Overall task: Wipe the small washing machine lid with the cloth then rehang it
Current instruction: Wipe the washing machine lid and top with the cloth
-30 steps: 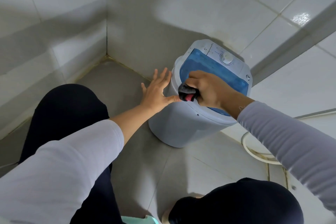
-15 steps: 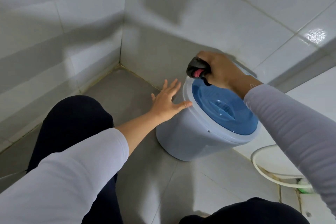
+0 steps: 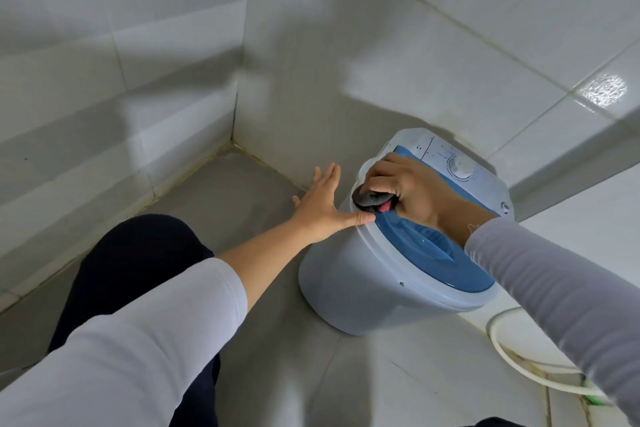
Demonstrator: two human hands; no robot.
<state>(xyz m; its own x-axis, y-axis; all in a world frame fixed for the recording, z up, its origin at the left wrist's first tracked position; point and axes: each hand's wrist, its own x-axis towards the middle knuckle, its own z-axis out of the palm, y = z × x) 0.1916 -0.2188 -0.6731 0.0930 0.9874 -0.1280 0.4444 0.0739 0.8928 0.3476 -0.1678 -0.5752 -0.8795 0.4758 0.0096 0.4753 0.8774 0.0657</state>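
Note:
A small pale blue washing machine (image 3: 353, 284) stands on the tiled floor against the wall. Its darker blue lid (image 3: 440, 253) faces up, with a white control panel and dial (image 3: 459, 166) at the far side. My right hand (image 3: 408, 189) is shut on a bunched dark cloth (image 3: 370, 199) with a bit of pink showing, pressed on the lid's left rim. My left hand (image 3: 323, 208) lies flat with fingers spread against the machine's left side, thumb touching the rim just below the cloth.
Two white tiled walls meet in a corner (image 3: 233, 135) left of the machine. A white hose (image 3: 512, 360) curls on the floor at the right. My dark-clothed knee (image 3: 138, 270) is at the lower left.
My right hand carried the cloth from the lid's far edge by the wall down to its left rim, near my left thumb. The left hand stayed braced on the machine's side.

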